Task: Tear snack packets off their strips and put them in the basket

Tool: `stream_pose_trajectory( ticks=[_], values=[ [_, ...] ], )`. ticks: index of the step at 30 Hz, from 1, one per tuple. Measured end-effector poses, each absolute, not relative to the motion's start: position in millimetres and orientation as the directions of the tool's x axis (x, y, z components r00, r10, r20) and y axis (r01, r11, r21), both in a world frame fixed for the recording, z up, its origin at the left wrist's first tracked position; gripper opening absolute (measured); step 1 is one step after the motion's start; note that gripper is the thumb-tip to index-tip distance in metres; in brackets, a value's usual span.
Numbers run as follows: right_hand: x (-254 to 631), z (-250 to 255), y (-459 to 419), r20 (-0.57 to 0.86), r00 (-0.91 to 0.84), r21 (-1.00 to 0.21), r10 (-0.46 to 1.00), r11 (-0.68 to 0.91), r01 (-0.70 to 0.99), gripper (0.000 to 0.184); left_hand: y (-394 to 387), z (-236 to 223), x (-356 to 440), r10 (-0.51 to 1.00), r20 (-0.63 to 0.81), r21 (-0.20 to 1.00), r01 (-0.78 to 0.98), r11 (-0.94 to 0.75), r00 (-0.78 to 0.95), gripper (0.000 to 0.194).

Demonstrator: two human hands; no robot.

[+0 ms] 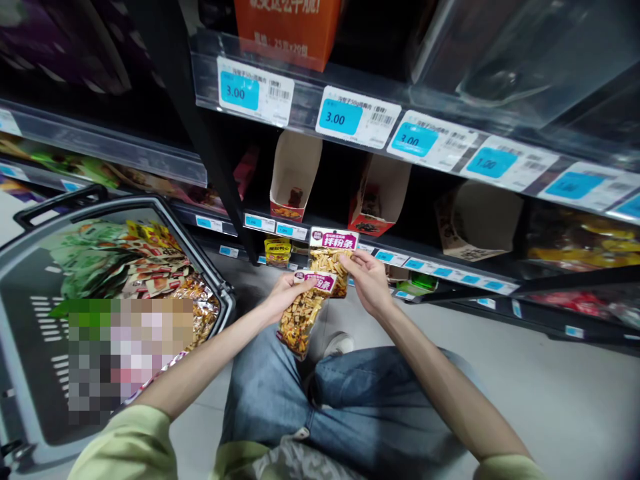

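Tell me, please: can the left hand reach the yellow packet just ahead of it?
Probably yes: nothing visible stands between the left hand and the yellow packet, though the snack bag this hand holds may hinder grasping.

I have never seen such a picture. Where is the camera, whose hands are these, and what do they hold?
There is no machine here. One camera, worn on a person's head, looks forward and down, so the bare hands are that person's own. The left hand holds a purple-topped snack packet near its top; the right hand grips a similar packet, partly behind the first. At left, a grey shopping basket contains green packets and others, partly pixelated. Ahead, store shelves carry cardboard boxes and price labels.
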State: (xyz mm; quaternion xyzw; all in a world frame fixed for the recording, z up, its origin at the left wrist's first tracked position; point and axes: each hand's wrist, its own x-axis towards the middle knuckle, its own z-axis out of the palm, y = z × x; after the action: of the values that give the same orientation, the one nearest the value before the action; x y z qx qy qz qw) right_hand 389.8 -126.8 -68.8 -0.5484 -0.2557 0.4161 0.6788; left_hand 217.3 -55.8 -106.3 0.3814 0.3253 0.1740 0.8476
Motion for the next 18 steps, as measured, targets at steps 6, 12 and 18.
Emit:
stream_pose_trajectory(
  ticks=[6,12,18],
  values=[
    [377.4,-66.5,-129.5,-0.163,0.468,-0.948,0.869,-0.007,-0.317,0.033,-56.0,-110.0,217.4,0.549,-0.398,0.784,-0.038,0.62,0.735,0.044],
    [377.2,-65.1,-127.5,-0.192,0.496,-0.95,0.847,-0.034,-0.309,0.044,-55.9,-108.8,216.6,0.537,-0.4,0.783,-0.027,0.621,0.742,0.048],
    [377.6,-65.9,-127.6,-0.175,0.468,-0.95,0.866,-0.024,-0.312,0.043,-55.9,-105.4,217.1,0.536,-0.413,0.772,-0.028,0.635,0.736,0.047]
  ],
)
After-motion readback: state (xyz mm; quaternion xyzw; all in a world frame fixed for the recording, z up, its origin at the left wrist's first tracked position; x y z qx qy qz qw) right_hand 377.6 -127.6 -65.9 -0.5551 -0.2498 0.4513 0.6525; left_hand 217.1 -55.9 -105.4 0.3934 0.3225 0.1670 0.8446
